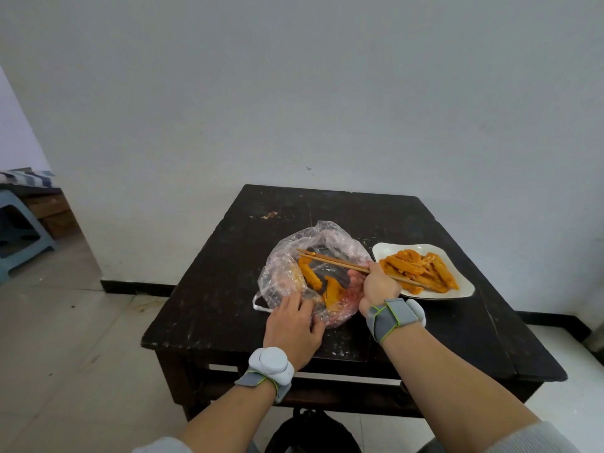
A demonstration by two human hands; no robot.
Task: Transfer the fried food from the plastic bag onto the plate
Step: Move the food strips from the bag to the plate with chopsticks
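Pinching the chopsticks [336, 263] in our right hand [380, 286], we noted the fried strips [309, 273] lay leftward, beneath their tips.

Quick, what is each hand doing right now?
Left hand: open, pressing on the plastic bag.
Right hand: closed around the chopsticks.
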